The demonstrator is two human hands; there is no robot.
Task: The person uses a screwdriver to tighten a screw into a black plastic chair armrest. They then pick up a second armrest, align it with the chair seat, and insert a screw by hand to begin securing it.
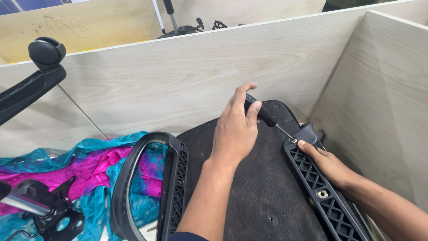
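Left hand [234,129] is wrapped tight around the black rubbery handle of a screwdriver [263,115], thumb up along the grip, with the thin metal shaft angled down and to the right until the tip sits on a small silver screw [293,140] at the top end of a black ribbed plastic armrest bracket [327,196]. Right hand [327,163] isn't gripping anything; it lies flat and open along that same bracket, index fingertip pressed just beside the screw. Taking the bracket as the reference point: it lies along the right edge of a dark fabric-covered chair seat underside [263,192], with a second silver bolt hole further down its length. Across the seat from the bracket, a matching black loop-shaped plastic armrest [147,187] lies partly on a teal and magenta patterned cloth [93,165]. Beyond that, far from the bracket, there's a black metal chair mechanism [49,209], though I can't quite make out its shape at the frame edge. Pale wood-grain partition walls [187,76] stand right behind and beside the bracket.
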